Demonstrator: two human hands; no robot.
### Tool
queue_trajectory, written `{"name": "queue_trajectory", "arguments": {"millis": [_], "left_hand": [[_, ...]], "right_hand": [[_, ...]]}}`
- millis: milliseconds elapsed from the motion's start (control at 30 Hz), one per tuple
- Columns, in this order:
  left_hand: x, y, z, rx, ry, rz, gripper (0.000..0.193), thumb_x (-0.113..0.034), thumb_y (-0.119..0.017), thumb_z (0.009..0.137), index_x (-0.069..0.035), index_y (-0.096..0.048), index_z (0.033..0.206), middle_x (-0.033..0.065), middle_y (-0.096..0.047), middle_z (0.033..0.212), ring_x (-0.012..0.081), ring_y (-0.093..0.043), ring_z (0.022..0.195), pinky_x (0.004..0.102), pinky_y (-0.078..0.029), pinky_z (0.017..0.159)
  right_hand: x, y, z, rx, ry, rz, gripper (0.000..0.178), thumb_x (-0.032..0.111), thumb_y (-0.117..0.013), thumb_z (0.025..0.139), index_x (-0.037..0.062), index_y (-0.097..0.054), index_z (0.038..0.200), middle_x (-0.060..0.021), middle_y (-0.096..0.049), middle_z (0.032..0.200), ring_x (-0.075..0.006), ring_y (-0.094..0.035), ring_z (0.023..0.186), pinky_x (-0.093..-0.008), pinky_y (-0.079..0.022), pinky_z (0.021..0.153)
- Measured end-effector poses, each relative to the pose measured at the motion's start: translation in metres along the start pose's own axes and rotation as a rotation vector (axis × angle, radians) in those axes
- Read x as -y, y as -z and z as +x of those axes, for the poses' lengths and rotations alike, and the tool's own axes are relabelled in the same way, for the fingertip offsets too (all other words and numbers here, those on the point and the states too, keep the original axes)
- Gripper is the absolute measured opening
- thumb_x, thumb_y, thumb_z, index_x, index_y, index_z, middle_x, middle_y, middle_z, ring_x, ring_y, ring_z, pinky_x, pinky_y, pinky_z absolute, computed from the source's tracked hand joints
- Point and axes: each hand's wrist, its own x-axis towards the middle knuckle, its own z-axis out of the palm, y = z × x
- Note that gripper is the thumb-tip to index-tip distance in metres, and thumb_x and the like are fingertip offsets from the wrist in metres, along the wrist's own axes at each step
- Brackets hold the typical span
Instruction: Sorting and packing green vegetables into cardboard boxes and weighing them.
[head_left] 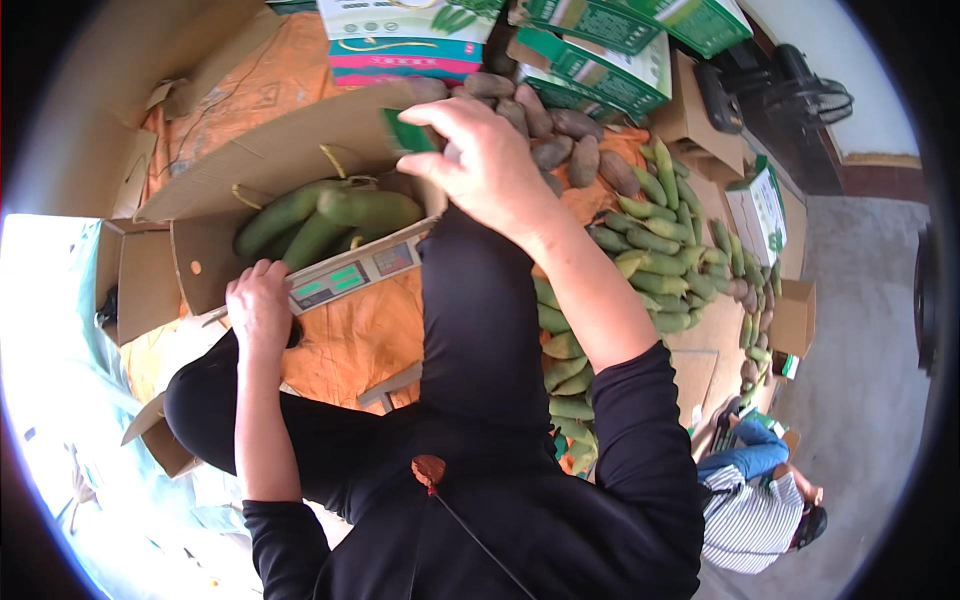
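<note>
A long open cardboard carton lies in front of me, holding several thick green gourd-like vegetables. At its near left edge, my left hand has its fingers curled over the cardboard rim. My right hand is raised over the carton's right end. Between its thumb and forefinger is a small green card-like piece, blurred; whether it is loose or part of a flap I cannot tell. Along the carton's near side runs a grey panel with green display windows, like that of a weighing scale.
To the right lie heaps of green vegetables and brown oblong tubers. Printed green-and-white boxes stand behind. An orange sheet covers the floor. A black fan stands far right; a person in a striped top sits lower right.
</note>
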Motion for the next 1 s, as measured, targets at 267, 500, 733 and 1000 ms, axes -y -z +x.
{"name": "queue_trajectory", "arguments": {"millis": [267,500,733,1000], "left_hand": [[-0.009,-0.003,0.004,0.018,-0.023,-0.059,0.011,-0.008,-0.068,0.075,-0.009,-0.061,0.084,0.0064,-0.059,0.082,0.0272,-0.060,0.085,0.0412,-0.044,0.073],[-0.007,-0.001,0.000,0.007,-0.002,-0.053,0.011,-0.007,-0.067,0.074,-0.010,-0.062,0.083,0.0063,-0.059,0.082,0.0275,-0.060,0.085,0.0409,-0.044,0.073],[-0.008,-0.002,0.003,-0.021,0.018,-0.038,0.010,-0.004,-0.062,0.072,-0.010,-0.064,0.080,0.0061,-0.059,0.080,0.0273,-0.060,0.082,0.0399,-0.044,0.074],[-0.008,0.000,0.003,-0.037,0.000,-0.037,0.013,-0.003,-0.062,0.069,-0.011,-0.064,0.079,0.0047,-0.058,0.078,0.0249,-0.060,0.082,0.0388,-0.044,0.075]], "right_hand": [[-0.146,-0.004,-0.151,-0.037,-0.700,-0.019,0.030,0.014,-0.068,0.079,0.0027,-0.062,0.106,-0.0150,-0.066,0.099,-0.0308,-0.065,0.092,-0.0375,-0.050,0.079],[-0.212,-0.078,-0.292,0.358,-0.954,-0.426,0.042,0.019,-0.069,0.077,0.0063,-0.057,0.115,-0.0150,-0.061,0.111,-0.0318,-0.058,0.108,-0.0416,-0.049,0.086],[-0.223,-0.116,-0.303,0.636,-1.072,-0.606,0.047,0.011,-0.060,0.085,0.0158,-0.047,0.129,-0.0074,-0.049,0.131,-0.0274,-0.045,0.124,-0.0474,-0.039,0.100],[-0.241,-0.129,-0.293,0.755,-1.093,-0.597,0.042,0.011,-0.058,0.088,0.0167,-0.048,0.128,-0.0065,-0.051,0.127,-0.0256,-0.047,0.122,-0.0463,-0.040,0.095]]}}
